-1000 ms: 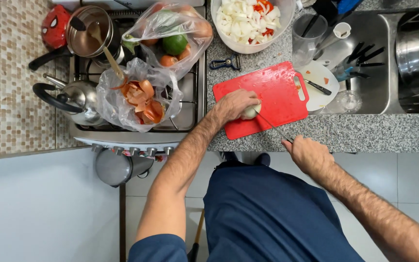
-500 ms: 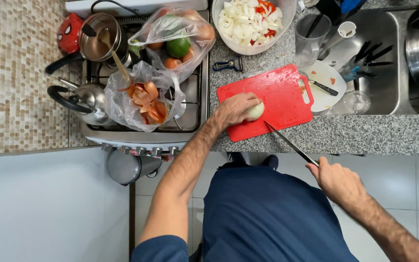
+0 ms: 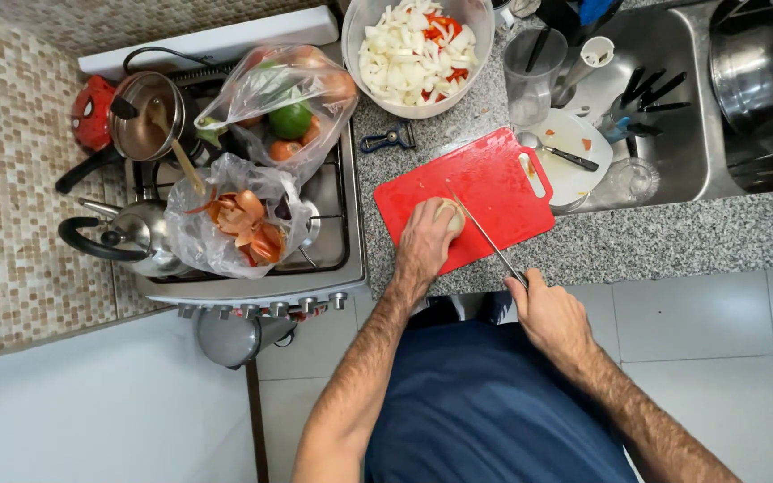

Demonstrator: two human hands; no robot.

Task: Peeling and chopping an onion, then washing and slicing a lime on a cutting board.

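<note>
A red cutting board (image 3: 494, 183) lies on the granite counter. My left hand (image 3: 424, 241) presses down on a pale peeled onion (image 3: 451, 215) at the board's near edge. My right hand (image 3: 547, 313) grips the handle of a kitchen knife (image 3: 480, 231). Its thin blade runs up across the board and rests beside the onion, right of my left fingers. A large bowl (image 3: 418, 55) of chopped white onion and red pepper pieces stands behind the board.
Left of the board is a stove (image 3: 337, 224) with a plastic bag of onion peels (image 3: 239, 224), a bag of vegetables (image 3: 293, 103), a kettle (image 3: 131, 237) and a pot (image 3: 145, 125). The sink (image 3: 673, 134) at right holds a plate, utensils and a glass.
My right hand has brought the knife in from beyond the counter's near edge, so the blade now lies beside the onion. My left hand stays on the onion.
</note>
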